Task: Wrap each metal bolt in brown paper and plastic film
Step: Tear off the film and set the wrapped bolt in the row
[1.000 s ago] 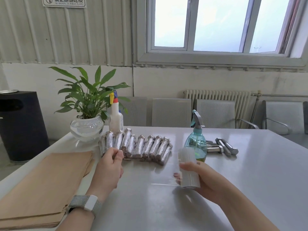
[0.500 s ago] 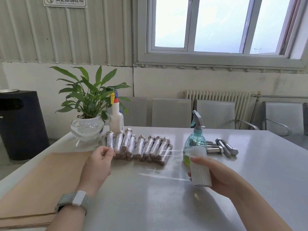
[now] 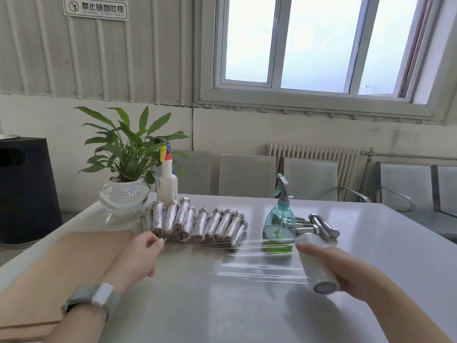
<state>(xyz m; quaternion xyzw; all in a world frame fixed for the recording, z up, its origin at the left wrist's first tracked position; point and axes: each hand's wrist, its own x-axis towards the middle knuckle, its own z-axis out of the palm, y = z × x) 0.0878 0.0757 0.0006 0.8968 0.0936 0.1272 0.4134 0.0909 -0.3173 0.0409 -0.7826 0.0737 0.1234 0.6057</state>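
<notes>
Sheet of plastic film [image 3: 247,258] stretched taut just above the table [image 3: 371,243], in front of the row of wrapped bolts [image 3: 197,222]. Left hand [image 3: 141,256] pinches the film's free end between thumb and fingers, just before the left end of that row. Right hand [image 3: 338,263] curled round the film roll [image 3: 315,264], to the row's right. Bare bolts [image 3: 319,226] lie right of the row, behind a teal spray bottle [image 3: 280,216]. Brown paper stack [image 3: 61,276] left of the row. Potted plant [image 3: 126,164] and white spray bottle [image 3: 167,179] behind it.
</notes>
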